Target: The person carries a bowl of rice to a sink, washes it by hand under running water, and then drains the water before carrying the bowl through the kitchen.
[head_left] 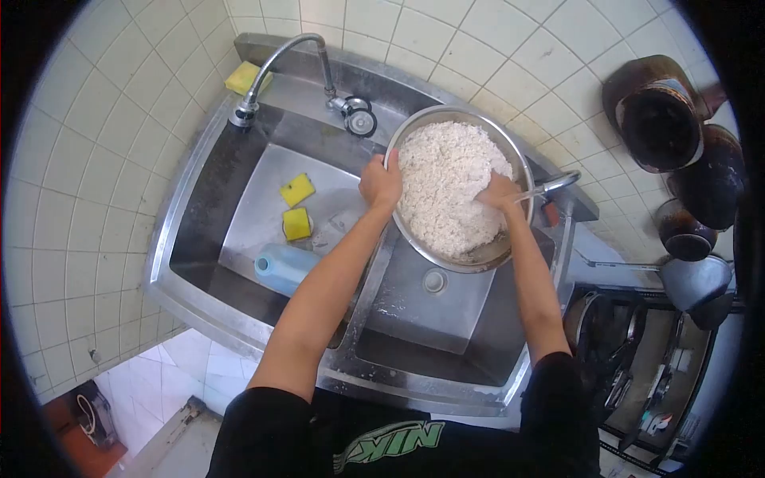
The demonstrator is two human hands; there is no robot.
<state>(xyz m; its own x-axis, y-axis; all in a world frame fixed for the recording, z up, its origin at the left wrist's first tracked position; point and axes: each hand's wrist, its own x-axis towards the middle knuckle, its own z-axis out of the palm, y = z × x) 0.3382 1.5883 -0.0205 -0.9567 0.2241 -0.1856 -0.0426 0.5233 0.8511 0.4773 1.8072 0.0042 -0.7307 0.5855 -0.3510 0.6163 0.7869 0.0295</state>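
Note:
A large metal bowl [519, 159] is over the back of the right sink basin. It is heaped with pale, lumpy grains [450, 187] that look like wet rice. My left hand [381, 182] grips the bowl's left rim, thumb on the rim and fingers against the outside. On the right side of the bowl, my right hand [500, 193] is pushed into the grains, its fingertips buried. A chrome faucet [560, 182] reaches in from the right, with a thin stream of water [527, 195] by my right wrist.
Two yellow sponges [297, 189] and a light blue plastic bottle [283, 267] lie in the left basin [247, 215]. A curved faucet [279, 56] stands behind it, near another yellow sponge [245, 78]. Dark pots [661, 119] hang at right above a dish rack [637, 358].

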